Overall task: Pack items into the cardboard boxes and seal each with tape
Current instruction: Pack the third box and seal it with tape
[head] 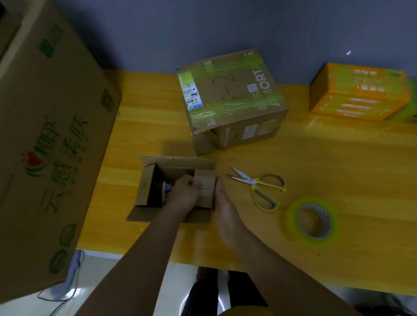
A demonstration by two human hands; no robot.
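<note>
Two hands: both at the small open box [171, 187].
Left hand [184, 194]: fingers curled on the side flap [206, 185].
Right hand [225, 209]: fingers straight, pressed together, flat on the box's 3 o'clock side.
Tape roll [312, 221]: at 4 o'clock, nearer the right hand.

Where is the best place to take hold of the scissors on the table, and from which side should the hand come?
Probably by the handles. The scissors lie flat on the table, blades open and pointing away toward the taped box, while the yellow-grey loops face the near edge by the tape roll. Coming from above on the near side, the right hand avoids the points.
</note>
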